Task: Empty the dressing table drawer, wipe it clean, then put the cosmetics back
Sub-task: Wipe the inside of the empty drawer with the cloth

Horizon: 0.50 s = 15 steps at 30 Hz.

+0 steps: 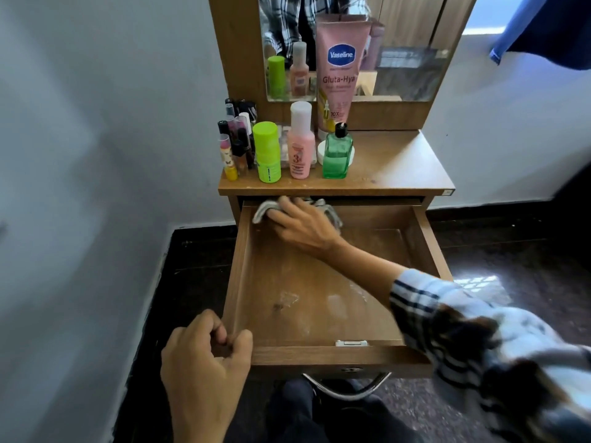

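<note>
My right hand (300, 225) is deep in the back left corner of the drawer (319, 282), fingers spread flat and pressing a grey cloth (265, 211) down against the wood. The cloth bunches out past my fingertips on the left and trails out to the right of my hand, right under the lip of the table top (399, 167). My checked sleeve (463, 330) crosses the drawer's near right corner.

My left hand (204, 356) is at the near left corner of the drawer, fingers curled, thumb hooked over the front edge, gripping that corner. The drawer is pulled well out and holds nothing but my hand and the cloth; pale smears and a dark spot show on its floor near the front. Its curved metal handle (347, 390) hangs below the front panel, over my knees.

The cosmetics are all up on the table top, left side: a cluster of lipsticks (232, 148), a lime green bottle (267, 151), a pink bottle (300, 142), a green glass bottle (337, 153), and a tall pink Vaseline tube (340, 68) leaning against the mirror (409, 49).
</note>
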Motion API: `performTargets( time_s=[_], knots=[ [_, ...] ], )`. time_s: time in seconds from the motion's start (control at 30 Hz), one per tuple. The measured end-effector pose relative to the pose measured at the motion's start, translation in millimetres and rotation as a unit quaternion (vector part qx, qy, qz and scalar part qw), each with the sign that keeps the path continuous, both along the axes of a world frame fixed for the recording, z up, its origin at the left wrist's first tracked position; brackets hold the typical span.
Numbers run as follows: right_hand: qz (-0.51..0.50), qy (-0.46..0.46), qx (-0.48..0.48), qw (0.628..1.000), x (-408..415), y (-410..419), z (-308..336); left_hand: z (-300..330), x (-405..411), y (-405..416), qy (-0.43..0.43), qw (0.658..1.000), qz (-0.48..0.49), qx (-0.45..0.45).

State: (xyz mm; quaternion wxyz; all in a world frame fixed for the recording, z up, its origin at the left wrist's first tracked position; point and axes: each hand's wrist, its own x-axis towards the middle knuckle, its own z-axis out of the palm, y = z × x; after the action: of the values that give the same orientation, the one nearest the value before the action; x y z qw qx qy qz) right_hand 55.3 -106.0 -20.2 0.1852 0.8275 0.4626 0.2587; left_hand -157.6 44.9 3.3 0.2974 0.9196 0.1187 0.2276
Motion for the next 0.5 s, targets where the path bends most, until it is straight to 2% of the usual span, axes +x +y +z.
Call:
performTargets(
  time_s=[0.07, 0.17, 0.23, 0.37, 0.5],
  knots=[
    [0.012, 0.037, -0.057, 0.998, 2.4, 8.5, 2.8, 0.5, 0.3, 0.3, 0.005, 1.000, -0.004, 0.000],
    [0.008, -0.003, -0.176, 0.984, -1.8, -5.6, 3.4, 1.3, -0.1, 0.4, 0.014, 1.000, -0.008, -0.004],
    [-0.018, 0.019, -0.240, 0.970, -4.1, -24.2, 0.2, 2.0, -0.9, -0.2, 0.023, 1.000, -0.007, -0.006],
    [-0.055, 0.044, -0.198, 0.978, -12.9, -59.0, 10.2, 1.6, -0.9, 1.8, 0.027, 1.000, -0.013, -0.005],
    [-0.141, 0.104, -0.176, 0.969, -26.4, -105.8, 22.8, 4.0, -2.3, 1.5, 0.015, 0.999, -0.024, -0.015]
  ],
)
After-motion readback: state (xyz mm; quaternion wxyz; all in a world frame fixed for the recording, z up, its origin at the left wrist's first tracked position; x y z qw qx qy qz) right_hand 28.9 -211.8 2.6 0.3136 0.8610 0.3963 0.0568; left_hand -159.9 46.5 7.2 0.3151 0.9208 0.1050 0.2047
